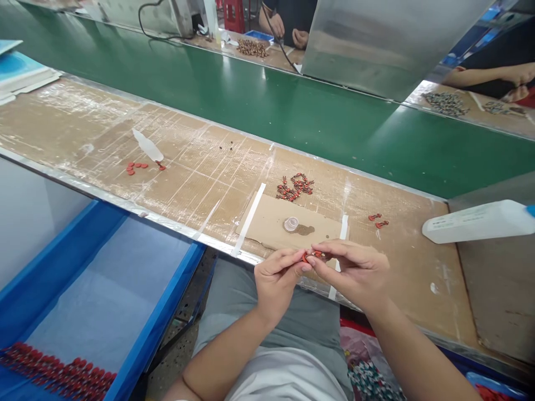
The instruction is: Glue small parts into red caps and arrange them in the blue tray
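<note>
My left hand (276, 281) and my right hand (357, 273) meet over the table's front edge, both closed in a fingertip pinch. Between them is a small red figurine (310, 256), mostly covered by fingers, so its full shape is hidden. Just beyond lies a cardboard sheet (271, 217) taped down with white strips. On it stands a small clear round cup (290, 224) beside a dark wet spot. A pile of small red and dark pieces (295, 187) sits behind the cardboard. Two similar pieces (378, 221) lie to the right.
A white bottle (476, 221) lies at the right by a panel. Red discs (136, 167) and a white bottle-shaped piece (147, 146) are leftward. A green belt (251, 92) runs behind. Below left, a blue bin (167, 301) holds rows of red pieces. Co-workers' hands show across the belt.
</note>
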A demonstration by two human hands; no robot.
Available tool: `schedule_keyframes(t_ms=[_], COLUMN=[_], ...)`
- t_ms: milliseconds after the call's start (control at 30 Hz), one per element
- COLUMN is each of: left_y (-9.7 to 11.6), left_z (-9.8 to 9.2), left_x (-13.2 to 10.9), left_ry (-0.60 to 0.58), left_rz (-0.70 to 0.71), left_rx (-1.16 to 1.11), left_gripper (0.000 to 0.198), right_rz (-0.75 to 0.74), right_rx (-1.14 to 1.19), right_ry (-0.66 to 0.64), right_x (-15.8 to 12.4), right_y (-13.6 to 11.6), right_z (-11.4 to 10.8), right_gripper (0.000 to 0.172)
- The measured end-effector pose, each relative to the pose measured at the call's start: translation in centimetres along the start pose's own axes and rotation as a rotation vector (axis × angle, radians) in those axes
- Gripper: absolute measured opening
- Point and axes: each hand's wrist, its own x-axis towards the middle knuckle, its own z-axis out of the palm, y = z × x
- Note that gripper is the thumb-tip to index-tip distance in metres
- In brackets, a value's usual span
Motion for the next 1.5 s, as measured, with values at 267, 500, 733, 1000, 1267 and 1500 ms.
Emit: schedule_keyframes(t_ms=[267,500,733,1000,1267,1500], left_y=[-0.1,-0.1,-0.3,-0.6,-0.2,0.3], left_z=[1.0,1.8,1.9,1.8,1.5,2.4], left_x=[0.3,0.3,-0.1,-0.2,0.1,0.7], left_ry=[0.043,0.045,0.034,0.029,-0.043,-0.013], left_rz=[-0.116,-0.182,-0.232,-0.259,-0.265,-0.552], left_rx=[-0.090,-0.107,-0.146,-0.163,-0.181,-0.299], left_gripper=[0.024,0.024,0.023,0.015,0.012,0.030], right_rz=[0.102,0.142,0.203,0.182,0.291,0.448], right_rx=[0.019,0.022,0.107,0.110,0.167,0.366], right_ry=[0.029,0.123,0.154,0.146,0.092,0.253], right_x=[-0.5,-0.9,-0.9,-1.3,-1.1,-3.0], right_y=[-0.1,0.0,-0.3,0.1,-0.6,1.6], right_z=[-0.7,-0.9,-1.0,-1.0,-1.4,-2.5], right_gripper=[0.037,0.028,0.022,0.023,0.031,0.037])
